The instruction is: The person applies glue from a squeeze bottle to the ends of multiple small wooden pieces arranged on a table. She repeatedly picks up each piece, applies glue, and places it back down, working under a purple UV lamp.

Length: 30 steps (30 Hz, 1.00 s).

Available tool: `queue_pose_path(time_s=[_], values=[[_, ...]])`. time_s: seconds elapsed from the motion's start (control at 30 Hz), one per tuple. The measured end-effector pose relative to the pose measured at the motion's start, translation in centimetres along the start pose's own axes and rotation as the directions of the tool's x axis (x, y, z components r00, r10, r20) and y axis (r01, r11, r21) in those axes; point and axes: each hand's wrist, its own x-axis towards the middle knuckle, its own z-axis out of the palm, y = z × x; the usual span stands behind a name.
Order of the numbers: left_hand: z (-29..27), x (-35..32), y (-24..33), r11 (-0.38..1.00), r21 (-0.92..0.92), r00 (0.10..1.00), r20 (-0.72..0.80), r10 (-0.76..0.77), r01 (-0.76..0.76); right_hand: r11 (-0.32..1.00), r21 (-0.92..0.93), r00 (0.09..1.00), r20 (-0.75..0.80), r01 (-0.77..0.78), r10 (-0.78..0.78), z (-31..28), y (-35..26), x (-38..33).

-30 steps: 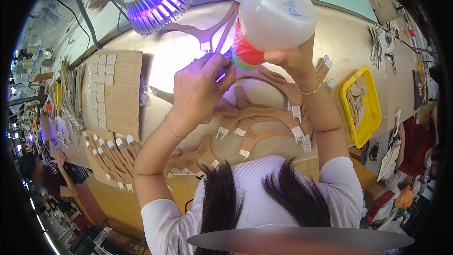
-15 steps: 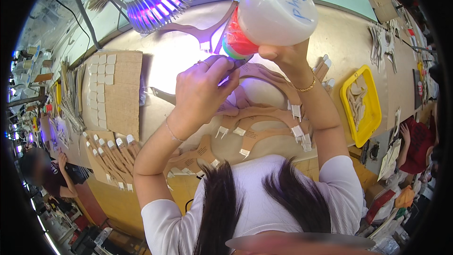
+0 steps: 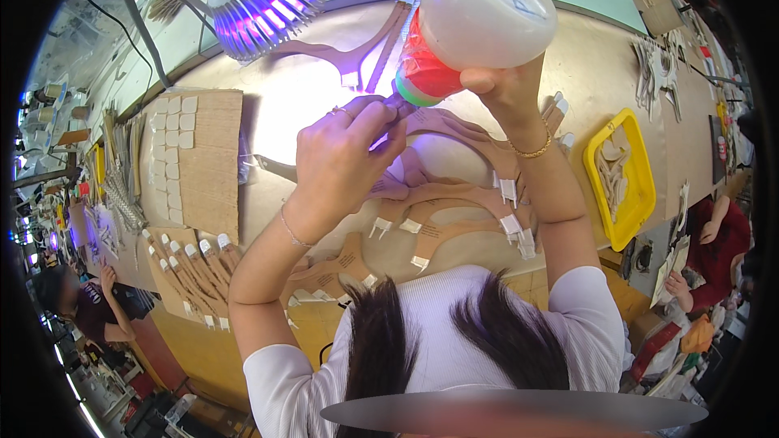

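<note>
A finned lamp [image 3: 272, 12] glows purple over the table [image 3: 604, 57]; yellow floor [image 3: 211, 361] below; lower left, probably a strip light [image 3: 88, 416].

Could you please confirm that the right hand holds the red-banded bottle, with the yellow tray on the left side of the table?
No: the yellow tray is on the right side of the table, as the head view shows. The right hand holds the red-banded bottle.

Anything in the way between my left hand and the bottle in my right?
Nothing visible blocks it: the bottle has its green end close beside the left hand. Whether they touch is unclear.
</note>
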Motion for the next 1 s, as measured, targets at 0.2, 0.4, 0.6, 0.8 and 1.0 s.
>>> queue_pose_path(time_s=[0.2, 0.4, 0.6, 0.8, 1.0], values=[[0.0, 0.1, -0.2, 1.0, -0.02, 1.0, -0.021, -0.022, 0.022, 0.997, -0.081, 1.0, -0.019, 0.017, -0.018, -0.2, 0.1, -0.2], [0.0, 0.2, -0.1, 0.994, -0.052, 0.995, -0.024, -0.101, 0.099, 0.996, -0.058, 0.997, -0.029, -0.071, 0.069, -0.6, 0.3, -0.8], [-0.4, 0.2, -0.1, 0.998, -0.007, 0.998, -0.009, -0.069, 0.069, 0.999, 0.034, 0.993, -0.12, -0.008, 0.012, -1.1, 0.6, -0.7], [-0.2, 0.3, 0.2, 0.997, -0.031, 0.997, -0.02, -0.071, 0.071, 0.976, -0.185, 0.993, -0.003, -0.119, 0.12, -1.5, 0.2, -1.1], [-0.5, 0.2, 0.2, 0.994, -0.043, 0.994, -0.008, -0.105, 0.105, 0.914, -0.33, 0.958, 0.076, -0.237, 0.276, -1.9, -0.4, -0.7]])
